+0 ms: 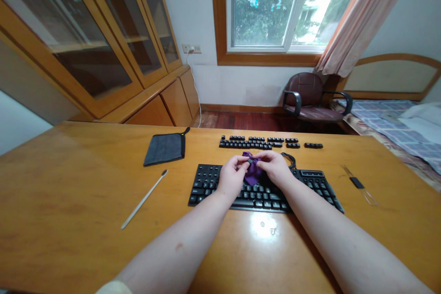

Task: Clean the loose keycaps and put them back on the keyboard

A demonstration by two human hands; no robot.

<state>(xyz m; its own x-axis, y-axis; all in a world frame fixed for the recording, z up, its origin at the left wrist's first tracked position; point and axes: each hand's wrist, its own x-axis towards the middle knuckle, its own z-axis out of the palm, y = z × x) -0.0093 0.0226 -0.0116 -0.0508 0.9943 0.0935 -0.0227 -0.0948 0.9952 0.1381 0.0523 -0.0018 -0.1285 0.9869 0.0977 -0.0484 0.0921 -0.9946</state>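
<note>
Well to the left of the left hand and nearer the body, a long white-handled brush (143, 202) lies slanted on the wooden desk (86, 202), its dark tip pointing away. Farther out on that same side, a dark grey zip pouch (165, 148) lies flat. The left hand (231, 178) is mostly closed, thumb and forefinger pinching a purple cloth (253, 175) and a small dark piece (250, 161). The cloth hangs bunched between the two hands, over the black computer keyboard (263, 195) beneath them; left of the left hand, the keyboard's far rows show small, spaced-out posts. Just beyond the hands stand rows of loose black keycaps (260, 145). The right hand (275, 167) is curled, its thumb and fingertips gripping the cloth's other side. Just beyond it lies a coiled black cable (291, 160). Well to its right rests a wire keycap puller (357, 183) with a black middle.
</note>
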